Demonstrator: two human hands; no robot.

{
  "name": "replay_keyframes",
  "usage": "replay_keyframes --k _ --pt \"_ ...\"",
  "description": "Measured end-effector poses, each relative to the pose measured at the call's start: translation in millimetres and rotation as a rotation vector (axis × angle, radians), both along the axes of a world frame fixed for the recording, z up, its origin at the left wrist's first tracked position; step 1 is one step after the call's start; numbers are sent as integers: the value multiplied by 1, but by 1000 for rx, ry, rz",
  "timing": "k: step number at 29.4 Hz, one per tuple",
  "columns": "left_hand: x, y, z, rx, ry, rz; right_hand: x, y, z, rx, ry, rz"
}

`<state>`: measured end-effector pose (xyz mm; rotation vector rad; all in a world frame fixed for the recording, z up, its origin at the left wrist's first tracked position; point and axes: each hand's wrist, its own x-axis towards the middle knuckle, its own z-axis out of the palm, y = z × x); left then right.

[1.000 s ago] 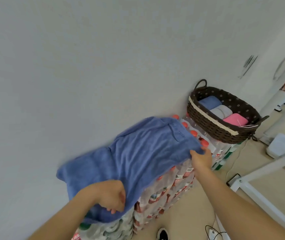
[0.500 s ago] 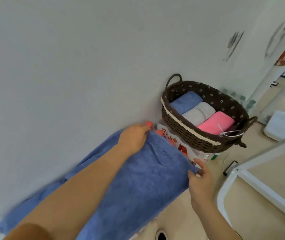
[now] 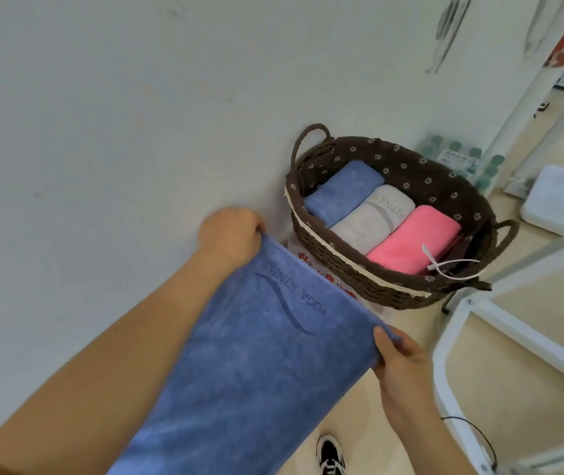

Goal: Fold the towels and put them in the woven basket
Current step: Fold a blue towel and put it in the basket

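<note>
- The large blue towel [image 3: 239, 354] is stretched flat between both hands, its short edge facing the basket. A curved line and the word YOGA are pressed into its upper side.
- The left hand [image 3: 229, 234] grips the far corner of that edge, close to the pale wall [image 3: 119, 132]. Its fingers are curled down over the cloth, and the forearm lies along the towel's left side.
- The right hand [image 3: 400, 358] pinches the near corner, thumb on top and the other fingers tucked beneath the cloth.
- The woven basket [image 3: 359, 265] stands just beyond the held edge, against the wall. It is dark brown with a loop handle at each end and a flower-dotted lining.
- Three folded towels lie side by side inside it. The small blue towel [image 3: 342, 190] is nearest the wall, the grey towel [image 3: 373, 217] is in the middle and the pink towel [image 3: 414, 238] is on the outer side.
- A white tag loop [image 3: 445, 265] lies over the pink one.
- The basket rests on a printed pack [image 3: 303, 258], mostly hidden.
- A white frame [image 3: 513, 330] stands to the right, and a black shoe [image 3: 330, 455] shows on the floor below.
</note>
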<state>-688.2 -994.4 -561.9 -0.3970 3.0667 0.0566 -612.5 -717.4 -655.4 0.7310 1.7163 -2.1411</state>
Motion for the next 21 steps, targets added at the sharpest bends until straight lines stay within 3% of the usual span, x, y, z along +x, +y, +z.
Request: replay_keyframes --k 3,6,9,15,17,21 --pt "-15 21 -13 -98 23 48 -9 9 2 45 -37 1" --pt "-21 27 -30 96 42 165 -19 9 0 92 -86 16" --pt "-9 31 -41 303 86 72 -27 7 -10 181 -112 48" --pt "47 43 -58 67 -83 27 -29 10 -9 297 -81 141" --pt "52 46 -57 105 -82 45 -30 13 -7 465 66 225" --pt "88 60 -41 320 76 74 -25 27 16 1154 465 646"
